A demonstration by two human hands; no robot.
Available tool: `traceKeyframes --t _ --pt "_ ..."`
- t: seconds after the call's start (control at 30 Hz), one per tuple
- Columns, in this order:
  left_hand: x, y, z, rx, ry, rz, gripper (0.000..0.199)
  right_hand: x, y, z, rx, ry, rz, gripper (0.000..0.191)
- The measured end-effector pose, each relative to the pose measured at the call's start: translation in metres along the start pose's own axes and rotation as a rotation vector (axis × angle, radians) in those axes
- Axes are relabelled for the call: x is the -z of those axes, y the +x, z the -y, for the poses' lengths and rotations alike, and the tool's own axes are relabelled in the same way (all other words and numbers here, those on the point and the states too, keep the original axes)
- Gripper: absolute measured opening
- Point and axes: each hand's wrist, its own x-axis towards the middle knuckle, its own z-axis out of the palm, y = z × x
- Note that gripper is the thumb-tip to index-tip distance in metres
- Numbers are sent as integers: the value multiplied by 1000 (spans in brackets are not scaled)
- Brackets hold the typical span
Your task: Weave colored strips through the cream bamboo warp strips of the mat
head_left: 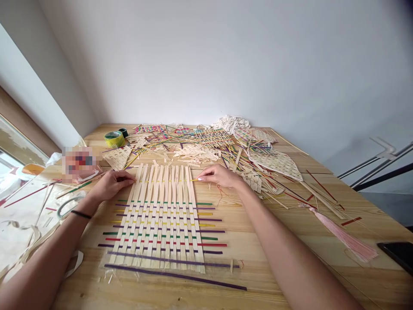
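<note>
A half-woven mat of pale bamboo strips (pixel 161 224) lies flat in front of me, crossed by purple, green, yellow and red strips. A thin yellow strip (pixel 194 180) runs across the upper part of the pale strips, above the topmost green one. My left hand (pixel 118 183) pinches its left end at the mat's edge. At the opposite edge, my right hand (pixel 219 175) pinches the right end between thumb and fingertips. Clear tape (pixel 219 266) covers the mat's near edge, and a loose-looking purple strip (pixel 174 277) lies along it.
Heaps of cut bamboo pieces (pixel 196 153) and coloured strips cover the back. Yellow tape rolls (pixel 114 138) stand at the back left. A woven fan (pixel 275 163) and pink tassel (pixel 345 234) lie right, with a dark phone (pixel 396 255) at the edge.
</note>
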Motion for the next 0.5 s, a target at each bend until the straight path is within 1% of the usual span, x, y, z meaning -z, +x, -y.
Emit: traceKeyframes --t 0.17,0.4,0.5 --pt "1 2 10 13 -6 2 52 0 0 3 -2 7 16 52" --pt "3 1 9 19 -36 41 48 2 -1 8 10 15 57 57" --pt "4 2 13 34 -49 59 47 2 -1 8 15 23 62 58"
